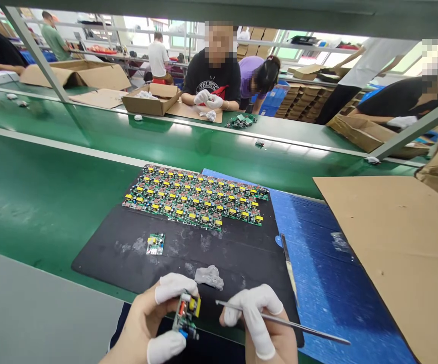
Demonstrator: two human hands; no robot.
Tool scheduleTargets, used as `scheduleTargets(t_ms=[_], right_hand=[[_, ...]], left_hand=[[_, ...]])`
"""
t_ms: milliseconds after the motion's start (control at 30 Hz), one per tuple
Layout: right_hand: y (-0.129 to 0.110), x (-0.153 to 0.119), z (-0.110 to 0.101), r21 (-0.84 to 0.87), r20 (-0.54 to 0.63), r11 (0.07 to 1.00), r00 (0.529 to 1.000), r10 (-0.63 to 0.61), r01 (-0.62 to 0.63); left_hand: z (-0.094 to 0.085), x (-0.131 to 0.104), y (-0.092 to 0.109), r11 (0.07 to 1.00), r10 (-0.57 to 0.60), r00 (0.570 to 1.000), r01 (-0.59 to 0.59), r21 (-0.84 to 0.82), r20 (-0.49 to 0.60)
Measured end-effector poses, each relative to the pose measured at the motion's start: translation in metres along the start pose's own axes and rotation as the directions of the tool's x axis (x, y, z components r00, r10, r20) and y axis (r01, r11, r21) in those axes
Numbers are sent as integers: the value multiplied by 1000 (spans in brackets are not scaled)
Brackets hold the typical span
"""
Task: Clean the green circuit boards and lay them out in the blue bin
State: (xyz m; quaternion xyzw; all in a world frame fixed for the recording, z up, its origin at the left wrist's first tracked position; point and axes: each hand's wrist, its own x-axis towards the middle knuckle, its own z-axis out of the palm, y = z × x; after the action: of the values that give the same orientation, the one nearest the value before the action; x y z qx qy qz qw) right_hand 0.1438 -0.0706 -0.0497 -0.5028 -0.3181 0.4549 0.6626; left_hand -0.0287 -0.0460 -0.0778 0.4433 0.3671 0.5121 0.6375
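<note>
My left hand, with white finger cots on the fingertips, pinches a small circuit board by its edges. Its yellow transformer and other parts face right. In my right hand, also in white finger cots, is a thin metal tool, like a spatula, whose tip points left toward the board without touching it. Just beyond both hands a lump of grey putty lies on the black mat. A single circuit board rests farther left on the mat.
Joined rows of circuit boards cover the mat's far part. A knife lies along its right edge, beside a blue sheet and a cardboard flap. Across the green conveyor belt, a co-worker sits with gloved hands together.
</note>
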Motion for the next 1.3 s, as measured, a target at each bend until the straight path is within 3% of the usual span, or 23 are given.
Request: scheduleTargets(t_ms=[100, 200, 333, 433, 533, 700, 800, 1000, 1200, 1300], right_hand=[[13, 13, -11, -327, 42, 935, 990, -132, 139], [26, 20, -18, -555, 222, 770, 948, -227, 314], [42, 22, -22, -622, 450, 539, 823, -348, 568], [47, 20, -26, -604, 473, 487, 776, -418, 631], [47, 16, -30, -567, 400, 566, 800, -446, 599], [42, 10, -27, -579, 340, 641, 863, -373, 505], [40, 10, -26, -588, 282, 659, 882, -376, 469], [45, 12, -30, -631, 290, 654, 909, -299, 417], [42, 10, -34, -707, 261, 603, 929, -263, 370], [32, 25, -48, -763, 288, 467, 883, -371, 446]], left_hand=[[-1, 3, 5, 999, -40, 997, 38, -39, -66], [0, 4, 9, 996, -77, 990, 71, -61, -116], [3, 3, 6, 990, -97, 990, 86, -108, -104], [4, 3, 0, 988, -109, 988, 96, -121, -107], [5, 4, -2, 987, -119, 985, 104, -124, -124], [9, 6, 1, 978, -148, 983, 130, -163, -107], [14, 8, 6, 964, -177, 981, 155, -214, -84], [22, 8, 14, 947, -188, 980, 166, -274, -58], [28, 4, 18, 876, -282, 959, 263, -404, 12], [29, 4, 18, 809, -360, 931, 346, -474, 64]])
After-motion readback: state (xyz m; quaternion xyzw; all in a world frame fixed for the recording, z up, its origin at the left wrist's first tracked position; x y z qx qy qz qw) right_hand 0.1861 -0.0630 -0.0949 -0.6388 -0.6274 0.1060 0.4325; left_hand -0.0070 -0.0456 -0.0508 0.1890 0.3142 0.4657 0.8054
